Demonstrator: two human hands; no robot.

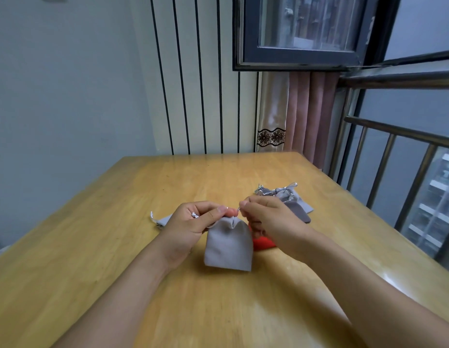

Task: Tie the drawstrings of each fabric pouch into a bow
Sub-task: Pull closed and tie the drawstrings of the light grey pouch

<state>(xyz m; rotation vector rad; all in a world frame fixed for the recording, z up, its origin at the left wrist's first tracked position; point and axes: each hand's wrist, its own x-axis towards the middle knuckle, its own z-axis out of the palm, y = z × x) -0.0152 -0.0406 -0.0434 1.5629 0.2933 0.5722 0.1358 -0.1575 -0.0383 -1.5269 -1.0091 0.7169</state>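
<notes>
A grey fabric pouch (228, 246) hangs just above the wooden table (143, 197), its mouth gathered tight at the top. My left hand (193, 222) pinches its silver drawstring on the left side of the mouth. My right hand (266, 217) pinches the drawstring on the right side. Both hands meet over the pouch's top. A pile of grey pouches (291, 199) with silver strings lies behind my right hand. Another grey pouch (160, 219) peeks out behind my left hand. A red pouch (262, 242) lies under my right wrist, mostly hidden.
The table's right edge runs along a metal railing (399, 156) and a window. A curtain (306, 114) hangs at the far corner. A striped wall stands behind the table's far edge.
</notes>
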